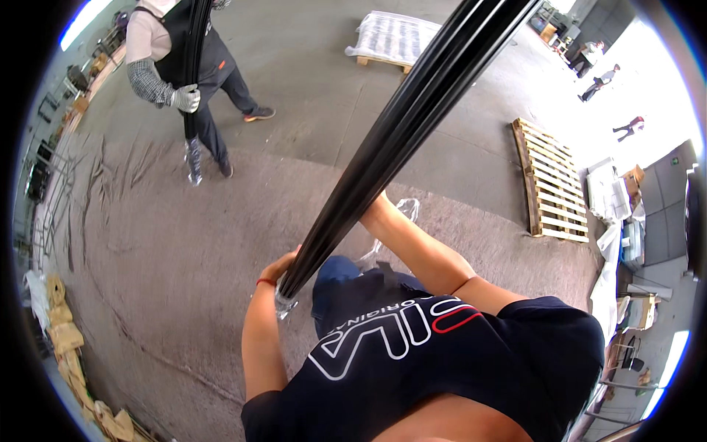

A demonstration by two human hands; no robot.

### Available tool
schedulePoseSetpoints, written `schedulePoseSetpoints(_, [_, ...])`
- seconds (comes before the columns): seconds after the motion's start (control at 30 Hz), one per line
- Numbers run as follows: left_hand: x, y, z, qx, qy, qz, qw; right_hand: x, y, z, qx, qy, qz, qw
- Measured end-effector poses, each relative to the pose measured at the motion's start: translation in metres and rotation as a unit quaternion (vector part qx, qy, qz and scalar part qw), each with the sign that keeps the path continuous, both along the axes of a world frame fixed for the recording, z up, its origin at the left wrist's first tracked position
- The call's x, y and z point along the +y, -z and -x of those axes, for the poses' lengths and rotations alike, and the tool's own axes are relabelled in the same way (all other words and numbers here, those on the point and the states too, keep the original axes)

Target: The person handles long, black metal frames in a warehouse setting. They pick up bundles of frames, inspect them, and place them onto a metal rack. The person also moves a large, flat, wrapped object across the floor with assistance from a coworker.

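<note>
A long bundle of black bars (401,140) slants from near my body up past the top right of the view. My left hand (278,268) grips it near its lower end, from the left side. Clear plastic film (284,303) wraps that lower end. Higher up, my right hand (376,209) holds the bundle from the right and underneath. The fingers of both hands are mostly hidden behind the bars.
At the upper left a co-worker (184,59) holds a similar upright black bundle (193,74) with a gloved hand. A wooden pallet (552,184) stands at right; a wrapped load (394,33) sits farther back. Loose clear film (407,210) and a wrinkled brown floor covering (169,272) lie nearby.
</note>
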State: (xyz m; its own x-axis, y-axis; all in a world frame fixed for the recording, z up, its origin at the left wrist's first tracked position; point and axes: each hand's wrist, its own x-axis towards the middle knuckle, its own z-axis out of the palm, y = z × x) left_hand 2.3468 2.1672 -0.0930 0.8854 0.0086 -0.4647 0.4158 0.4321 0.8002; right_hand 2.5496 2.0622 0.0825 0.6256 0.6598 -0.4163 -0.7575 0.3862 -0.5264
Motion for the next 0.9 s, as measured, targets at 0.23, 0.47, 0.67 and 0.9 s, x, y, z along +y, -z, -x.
schedulePoseSetpoints(0.23, [0.041, -0.063, -0.139, -0.096, -0.014, 0.111, 0.989, 0.046, 0.014, -0.195, 0.013, -0.031, -0.11, 0.993])
schedulePoseSetpoints(0.47, [0.094, -0.02, -0.293, 0.089, -0.028, 0.166, 0.982, 0.066, 0.048, -0.386, 0.085, -0.069, -0.104, 0.989])
schedulePoseSetpoints(0.67, [0.105, -0.007, -0.395, 0.129, -0.091, 0.108, 0.982, 0.084, 0.087, -0.515, 0.126, -0.079, -0.142, 0.979])
schedulePoseSetpoints(0.9, [0.061, -0.113, -0.593, 0.207, -0.18, -0.114, 0.955, 0.096, 0.136, -0.686, 0.127, -0.081, -0.09, 0.985])
